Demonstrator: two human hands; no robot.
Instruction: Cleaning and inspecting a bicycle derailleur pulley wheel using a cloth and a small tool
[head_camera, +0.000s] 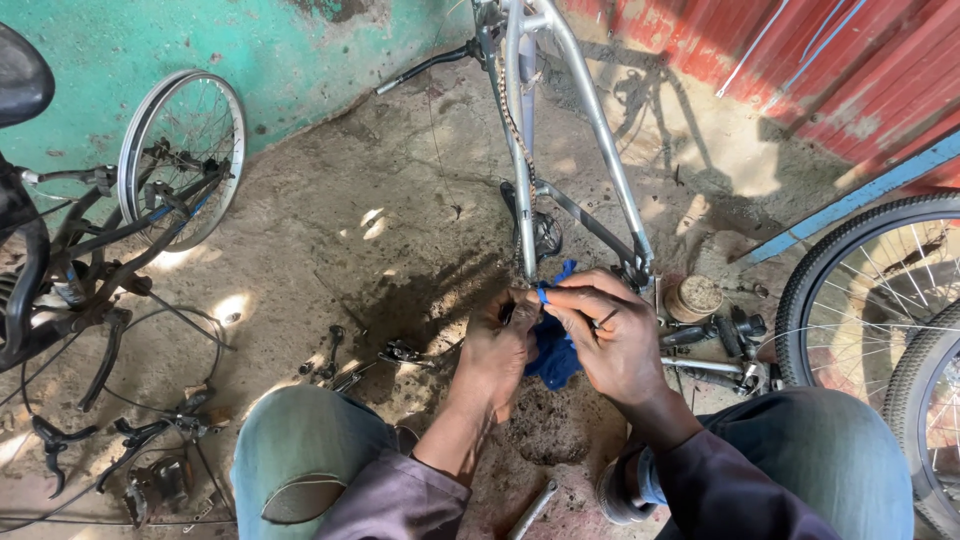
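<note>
A silver bicycle frame (590, 110) stands upside down on the dirt floor in front of me, its chain (517, 130) hanging down to the crank area. My left hand (498, 350) grips a small dark part at the bottom of the frame. My right hand (610, 335) pinches a blue rag (552, 350) against that same spot. The two hands touch, and the part between them is mostly hidden by fingers and rag. My knees in jeans frame the lower view.
A dark bicycle with a spoked wheel (182, 155) lies at the left, cables trailing. Two tyred wheels (870, 300) stand at the right. Loose parts and tools (345, 365) lie on the ground; a round tin (693, 297) and a metal bar (535, 508) are close by.
</note>
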